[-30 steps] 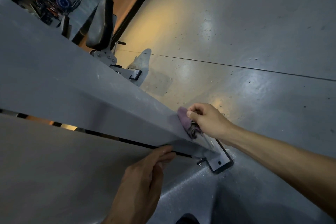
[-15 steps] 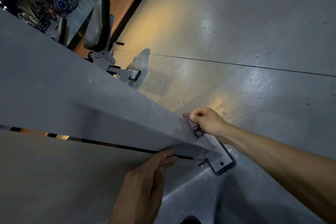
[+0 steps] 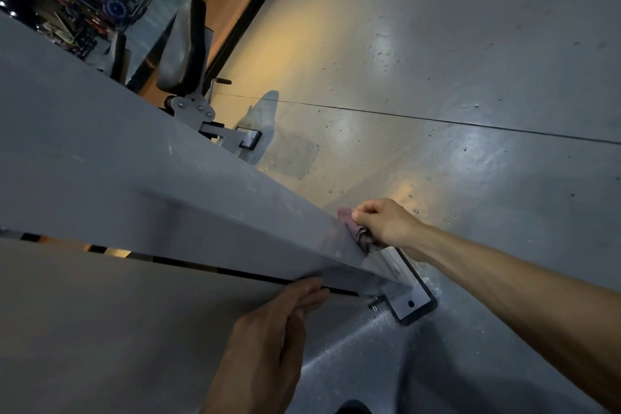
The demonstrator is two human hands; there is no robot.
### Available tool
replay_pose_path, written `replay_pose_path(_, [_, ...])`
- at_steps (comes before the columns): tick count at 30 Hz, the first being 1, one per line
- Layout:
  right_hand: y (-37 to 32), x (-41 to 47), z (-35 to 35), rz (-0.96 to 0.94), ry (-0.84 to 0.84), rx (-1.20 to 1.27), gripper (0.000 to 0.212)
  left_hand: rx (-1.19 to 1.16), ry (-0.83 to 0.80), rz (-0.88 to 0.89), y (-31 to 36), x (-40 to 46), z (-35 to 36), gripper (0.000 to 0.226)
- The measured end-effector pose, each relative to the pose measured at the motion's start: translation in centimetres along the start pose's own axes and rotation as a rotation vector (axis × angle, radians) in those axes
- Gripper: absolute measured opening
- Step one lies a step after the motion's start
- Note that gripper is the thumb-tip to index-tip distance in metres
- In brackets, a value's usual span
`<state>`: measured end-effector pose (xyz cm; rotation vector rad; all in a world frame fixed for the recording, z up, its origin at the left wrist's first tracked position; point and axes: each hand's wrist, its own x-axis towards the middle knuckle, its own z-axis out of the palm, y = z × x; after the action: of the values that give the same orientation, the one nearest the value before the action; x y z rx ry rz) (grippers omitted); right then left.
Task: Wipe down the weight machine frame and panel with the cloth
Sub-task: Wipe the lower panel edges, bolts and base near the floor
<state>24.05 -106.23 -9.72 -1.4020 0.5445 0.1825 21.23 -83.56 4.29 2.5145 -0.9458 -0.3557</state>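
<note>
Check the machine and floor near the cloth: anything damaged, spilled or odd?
Nothing stands out. The right hand presses the cloth on the frame edge; the left hand rests on the panel. The floor is only scuffed.

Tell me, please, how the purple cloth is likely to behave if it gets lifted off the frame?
The cloth looks bunched and creased in the right hand, so it would probably flop and drape rather than hold its shape. It seems thin and small, hence likely light. Pressed against the grey frame edge, it appears to mould to it, suggesting softness.
</note>
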Motion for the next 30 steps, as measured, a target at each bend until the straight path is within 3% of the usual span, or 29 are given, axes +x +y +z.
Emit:
replay_pose_path(9, [-6.1,-0.3,0.9,-0.243,-0.06,0.042,0.03,0.027,-0.001,0.026,0.2,0.2,-0.1,0.043])
replay_pose_path(13, [-3.2,0.1,0.3,-0.14,-0.038,-0.066,0.039,0.047,0.004,0.048,0.2,0.3,-0.3,0.044])
replay_pose_path(17, [-2.2,-0.3,-0.1,-0.101,-0.056,-0.037,0.033,0.041,-0.006,0.036,0.1,0.2,-0.2,0.045])
replay_pose_path(22, [-7.4,-2.3,0.7,-0.366,-0.033,0.045,0.031,0.021,-0.023,0.012,0.4,0.3,-0.3,0.045])
replay_pose_path(25, [-9.0,-3.1,0.9,-0.496,-0.004,-0.026,0.033,0.014,-0.021,0.009,0.7,0.4,-0.4,0.045])
replay_pose_path(30, [-6.9,-2.4,0.6,-0.313,0.016,-0.168,0.032,-0.011,-0.028,-0.012,0.8,0.3,-0.4,0.046])
